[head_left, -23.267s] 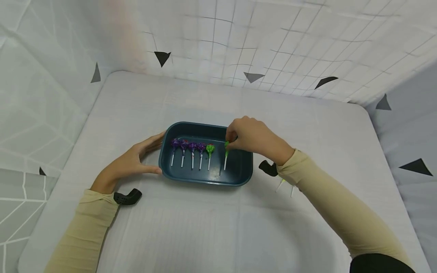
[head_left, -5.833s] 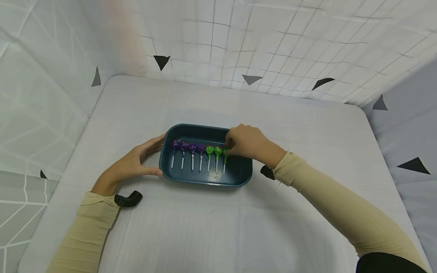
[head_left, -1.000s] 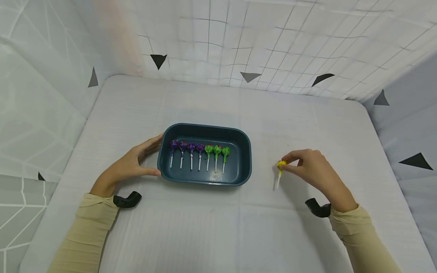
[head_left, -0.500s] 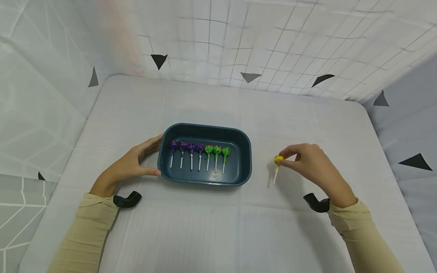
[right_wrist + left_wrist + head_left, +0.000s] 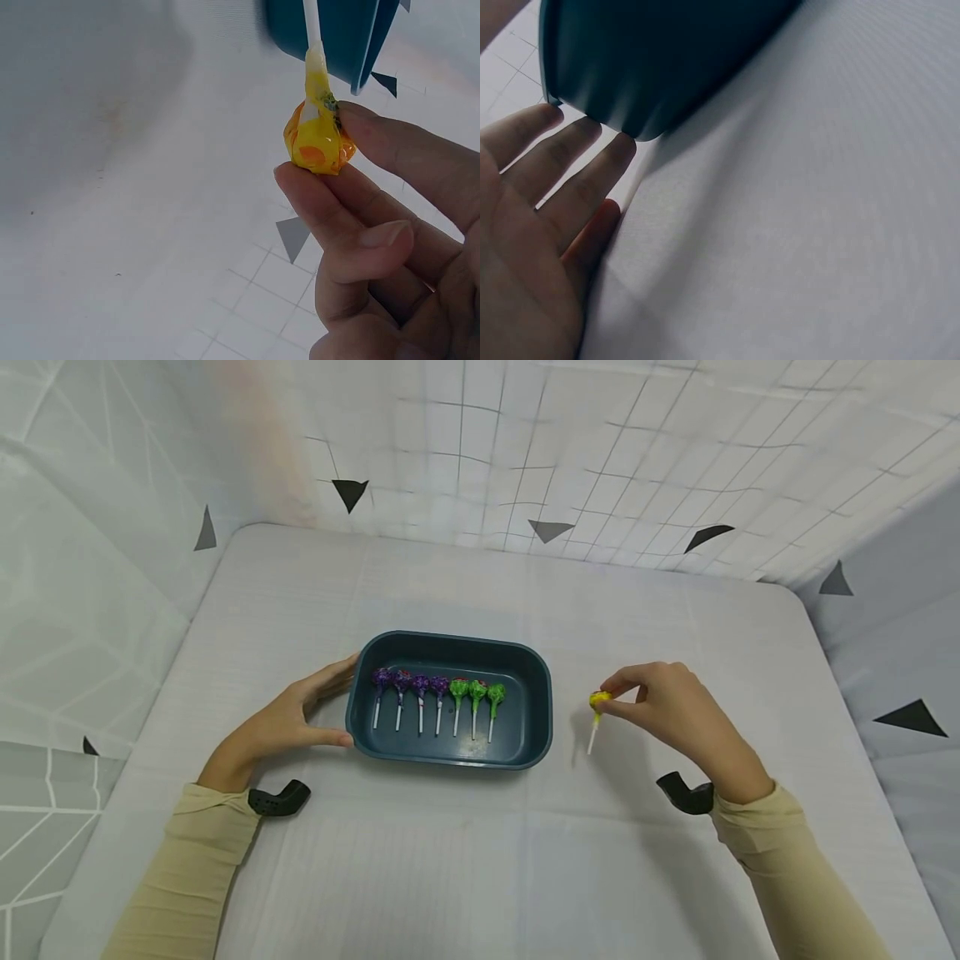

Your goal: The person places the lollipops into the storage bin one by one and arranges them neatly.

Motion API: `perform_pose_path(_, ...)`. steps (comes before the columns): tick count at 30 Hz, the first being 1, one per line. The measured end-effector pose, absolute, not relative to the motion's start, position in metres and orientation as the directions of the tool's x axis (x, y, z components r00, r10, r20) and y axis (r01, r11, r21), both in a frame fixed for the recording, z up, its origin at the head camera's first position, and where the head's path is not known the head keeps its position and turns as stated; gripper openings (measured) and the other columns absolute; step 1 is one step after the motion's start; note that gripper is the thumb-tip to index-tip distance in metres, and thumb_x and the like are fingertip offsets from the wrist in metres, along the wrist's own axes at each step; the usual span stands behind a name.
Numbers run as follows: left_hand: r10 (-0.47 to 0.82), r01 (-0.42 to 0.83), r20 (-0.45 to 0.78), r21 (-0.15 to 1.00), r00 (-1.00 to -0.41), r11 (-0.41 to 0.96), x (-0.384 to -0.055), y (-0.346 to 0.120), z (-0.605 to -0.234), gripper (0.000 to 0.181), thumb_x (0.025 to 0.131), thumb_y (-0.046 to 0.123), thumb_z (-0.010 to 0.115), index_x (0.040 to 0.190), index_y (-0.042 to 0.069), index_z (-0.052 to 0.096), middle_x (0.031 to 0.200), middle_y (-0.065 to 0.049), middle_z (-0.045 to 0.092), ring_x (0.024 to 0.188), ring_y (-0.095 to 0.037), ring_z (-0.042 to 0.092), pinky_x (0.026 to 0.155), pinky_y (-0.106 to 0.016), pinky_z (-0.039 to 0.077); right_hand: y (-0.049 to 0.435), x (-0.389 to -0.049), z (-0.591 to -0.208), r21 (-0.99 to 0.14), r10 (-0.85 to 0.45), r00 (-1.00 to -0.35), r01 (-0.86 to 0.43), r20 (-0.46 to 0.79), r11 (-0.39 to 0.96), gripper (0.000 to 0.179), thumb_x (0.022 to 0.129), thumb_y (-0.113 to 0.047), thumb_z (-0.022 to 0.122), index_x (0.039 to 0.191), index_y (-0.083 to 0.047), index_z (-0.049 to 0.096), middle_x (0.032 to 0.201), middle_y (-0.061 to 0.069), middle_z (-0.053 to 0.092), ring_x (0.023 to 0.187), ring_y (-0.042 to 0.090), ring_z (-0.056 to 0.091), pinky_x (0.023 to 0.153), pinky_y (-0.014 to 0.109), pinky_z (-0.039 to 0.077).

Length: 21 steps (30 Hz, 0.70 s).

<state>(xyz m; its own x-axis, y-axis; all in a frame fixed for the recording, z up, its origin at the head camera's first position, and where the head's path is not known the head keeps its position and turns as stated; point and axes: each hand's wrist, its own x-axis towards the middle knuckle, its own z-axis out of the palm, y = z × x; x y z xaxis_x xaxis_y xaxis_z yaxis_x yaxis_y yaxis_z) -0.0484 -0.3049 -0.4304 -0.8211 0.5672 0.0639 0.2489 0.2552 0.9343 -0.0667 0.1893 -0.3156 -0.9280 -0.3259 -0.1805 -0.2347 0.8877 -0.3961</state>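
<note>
My right hand [image 5: 671,714] pinches a yellow-wrapped lollipop [image 5: 598,700] by its candy head, just right of the tray, with the white stick pointing down. Close up in the right wrist view, thumb and fingertips hold the yellow and orange wrapper [image 5: 319,146]. A dark teal tray [image 5: 442,762] holds a row of lollipops, heads toward the far side: several purple ones [image 5: 421,685] at the left, then three green ones [image 5: 477,690]. My left hand [image 5: 288,718] is at the tray's left end; in the left wrist view its straight fingertips [image 5: 619,150] touch the tray wall [image 5: 630,75].
The tray stands on a white-covered table [image 5: 450,868]. A white sheet with grid lines [image 5: 487,460] hangs behind, and more sheets close off both sides. Each wrist wears a black device, one at the left cuff [image 5: 279,799] and one at the right [image 5: 686,795].
Over the last second my right hand has carried the yellow lollipop a little left and away from me, toward the tray. Earlier it set green lollipops into the tray. My left hand stays put.
</note>
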Motion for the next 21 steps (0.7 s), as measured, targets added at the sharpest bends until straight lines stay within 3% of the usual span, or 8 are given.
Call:
perform_pose_path(9,0.562,0.244,0.06,0.935,-0.825,0.257,-0.048,-0.305,-0.43,0.112,0.078,0.0,0.088,0.166,0.018,0.021,0.172,-0.014,0.023,0.148,0.009,0.034,0.12,-0.006,0.028,0.177,-0.073,-0.303,-0.391,-0.342,-0.922,-0.251,-0.182,0.886,0.022,0.089,-0.031,0.082,0.107,-0.018,0.082,0.101,0.003,0.081,0.073,0.019,0.061,0.059,0.031,0.049)
perform_pose_path(21,0.572,0.271,0.095,0.934,-0.815,0.231,-0.048,-0.304,-0.428,0.111,0.079,0.0,0.088,0.166,0.013,0.021,0.171,-0.021,0.022,0.147,0.01,0.034,0.12,-0.006,0.028,0.156,-0.081,-0.291,-0.403,-0.371,-0.906,-0.267,-0.205,0.876,0.02,0.091,-0.032,0.08,0.106,-0.019,0.082,0.1,0.0,0.08,0.07,0.018,0.063,0.06,0.032,0.051)
